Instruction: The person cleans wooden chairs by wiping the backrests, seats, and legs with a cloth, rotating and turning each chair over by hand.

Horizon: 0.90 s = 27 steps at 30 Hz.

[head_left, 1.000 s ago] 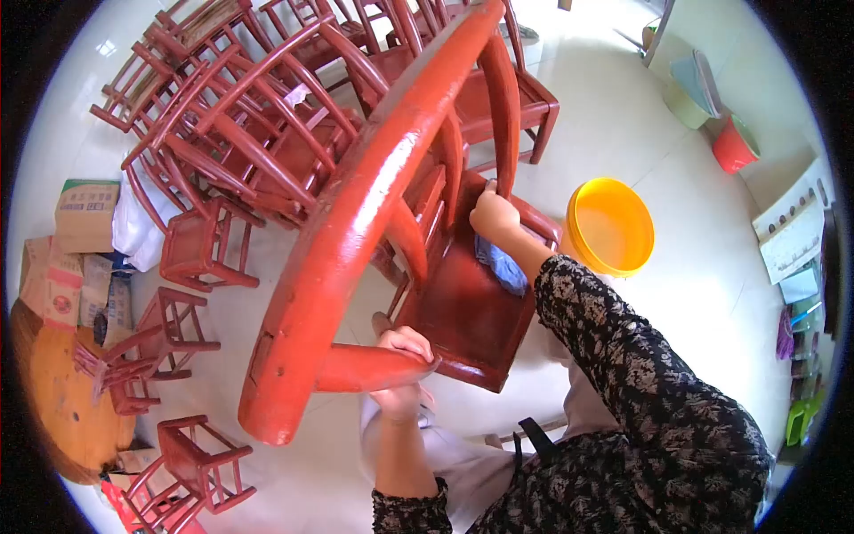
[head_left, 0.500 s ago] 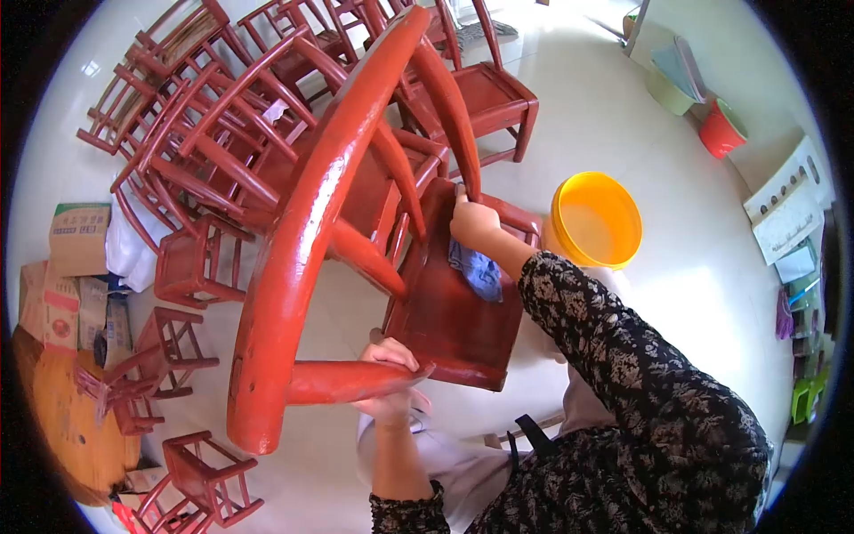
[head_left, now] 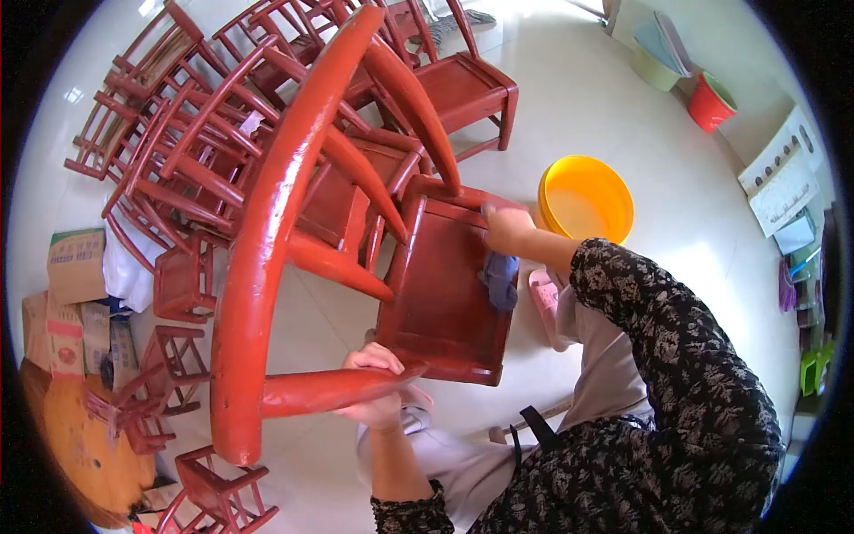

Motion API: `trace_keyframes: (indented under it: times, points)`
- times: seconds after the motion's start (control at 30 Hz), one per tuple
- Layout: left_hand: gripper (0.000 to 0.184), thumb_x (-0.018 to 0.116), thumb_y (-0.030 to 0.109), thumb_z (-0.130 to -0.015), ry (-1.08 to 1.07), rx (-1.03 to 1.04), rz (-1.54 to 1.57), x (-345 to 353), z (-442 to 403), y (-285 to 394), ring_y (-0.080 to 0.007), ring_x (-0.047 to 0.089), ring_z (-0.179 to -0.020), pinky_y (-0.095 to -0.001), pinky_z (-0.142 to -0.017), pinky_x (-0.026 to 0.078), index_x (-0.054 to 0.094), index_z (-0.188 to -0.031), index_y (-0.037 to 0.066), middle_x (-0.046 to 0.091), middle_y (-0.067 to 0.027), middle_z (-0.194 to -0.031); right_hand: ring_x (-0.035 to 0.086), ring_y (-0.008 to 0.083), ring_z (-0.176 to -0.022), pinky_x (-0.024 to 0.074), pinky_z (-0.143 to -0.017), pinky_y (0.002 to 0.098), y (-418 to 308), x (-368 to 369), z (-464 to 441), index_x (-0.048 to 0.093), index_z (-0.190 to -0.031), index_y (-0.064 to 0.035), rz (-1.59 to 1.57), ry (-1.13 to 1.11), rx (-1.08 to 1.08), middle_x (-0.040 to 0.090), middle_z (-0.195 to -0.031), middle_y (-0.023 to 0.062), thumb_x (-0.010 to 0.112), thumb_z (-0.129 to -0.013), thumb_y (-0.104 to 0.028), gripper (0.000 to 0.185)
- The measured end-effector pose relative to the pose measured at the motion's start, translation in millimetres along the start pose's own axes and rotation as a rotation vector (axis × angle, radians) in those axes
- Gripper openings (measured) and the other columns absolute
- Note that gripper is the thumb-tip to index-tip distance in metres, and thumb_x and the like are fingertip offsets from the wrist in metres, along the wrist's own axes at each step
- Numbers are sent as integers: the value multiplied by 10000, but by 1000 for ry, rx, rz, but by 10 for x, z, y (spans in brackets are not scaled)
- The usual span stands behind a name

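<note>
A red wooden chair stands close in front of me, its thick top rail [head_left: 289,196] nearest the camera and its seat [head_left: 445,289] below. My left hand [head_left: 375,392] is wrapped round the post at the near left end of the backrest. A blue cloth [head_left: 501,280] hangs from my right hand [head_left: 511,233], whose fingers are closed on it at the right side of the seat. Part of the cloth lies against the seat's edge, below the hand.
Many red chairs [head_left: 463,89] crowd the upper left, with small stools [head_left: 182,280] below them. A yellow bucket [head_left: 587,200] stands right of the chair. Cardboard boxes [head_left: 77,265] and a round wooden board [head_left: 93,449] are far left; a red bucket [head_left: 712,102] is upper right.
My right hand has moved from the foot of a backrest post towards the seat's right edge, taking the cloth along. My left hand keeps its hold. The view has shifted, and a pink slipper now shows.
</note>
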<state>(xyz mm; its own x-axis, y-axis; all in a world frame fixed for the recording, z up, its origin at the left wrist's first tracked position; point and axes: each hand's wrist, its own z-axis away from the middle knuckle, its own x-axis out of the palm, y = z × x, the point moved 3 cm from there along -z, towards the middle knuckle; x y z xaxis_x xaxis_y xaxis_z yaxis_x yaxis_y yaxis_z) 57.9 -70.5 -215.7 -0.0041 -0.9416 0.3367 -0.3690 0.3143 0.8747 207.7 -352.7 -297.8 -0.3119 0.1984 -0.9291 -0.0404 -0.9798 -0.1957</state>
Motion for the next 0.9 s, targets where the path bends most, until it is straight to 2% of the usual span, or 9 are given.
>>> trace_keyframes:
  times: [0.1, 0.13, 0.2, 0.4, 0.6, 0.7, 0.73, 0.83, 0.9]
  points:
    - [869, 150, 843, -734, 34, -17, 30, 37, -8, 57, -215, 461, -495, -282, -429, 379, 460, -681, 33, 480, -117, -546, 614, 370, -866, 484, -752, 458, -62, -304, -114, 458, -1199, -22, -183, 233, 13, 636, -915, 190, 497, -790, -169, 437]
    - [870, 149, 838, -739, 51, -18, 40, 51, -14, 88, -215, 458, -493, -283, -430, 377, 463, -678, 29, 478, -121, -545, 614, 370, -866, 484, -752, 458, -80, -242, -201, 458, -1199, -22, -191, 230, 21, 636, -915, 190, 497, -790, -169, 437]
    - [872, 148, 834, -743, 64, -26, 48, 59, -33, 108, -216, 455, -492, -285, -431, 374, 466, -675, 26, 476, -125, -544, 612, 362, -919, 483, -791, 450, -191, -205, -338, 468, -1185, -27, -252, 391, -163, 638, -976, 180, 513, -782, -182, 434]
    - [882, 140, 830, -747, -2, 19, 5, 40, -41, 125, -220, 451, -492, -286, -438, 376, 473, -687, 16, 473, -143, -547, 611, 346, -939, 485, -809, 424, -99, -306, -375, 529, -1153, -51, -85, 85, -77, 637, -982, 191, 522, -785, -258, 422]
    - [878, 145, 832, -746, 38, -9, 11, 25, -22, 111, -224, 447, -482, -288, -434, 378, 468, -686, 18, 472, -142, -543, 630, 337, -903, 490, -797, 415, 339, -219, -161, 543, -1084, 7, -107, 20, 50, 654, -931, 196, 473, -828, -368, 459]
    - [868, 160, 814, -762, -19, -11, 91, -13, -18, 98, -235, 482, -535, -300, -518, 404, 463, -727, 1, 497, -150, -586, 639, 348, -869, 498, -777, 422, 514, 39, -55, 497, -1133, 58, -154, 91, 158, 651, -915, 209, 460, -848, -375, 520]
    - [864, 171, 815, -761, -22, -4, 79, -10, -26, 103, -233, 483, -538, -299, -515, 404, 465, -728, 3, 494, -148, -587, 649, 352, -846, 509, -754, 422, 498, 99, -7, 413, -1216, 117, -133, 87, 182, 655, -900, 209, 458, -865, -358, 593]
    - [838, 159, 801, -777, 35, 12, 28, 93, -41, 124, -215, 464, -512, -282, -469, 388, 466, -704, 25, 473, -124, -558, 666, 332, -801, 527, -700, 414, 360, 296, 69, 349, -1265, 137, -64, 90, 259, 663, -881, 202, 465, -863, -310, 612]
    - [821, 137, 787, -793, 91, 27, -15, 123, -48, 138, -200, 443, -482, -266, -425, 374, 466, -680, 44, 456, -102, -528, 679, 298, -727, 541, -620, 399, 215, 464, 167, 320, -1284, 134, 75, 97, 160, 666, -863, 201, 445, -856, -217, 567]
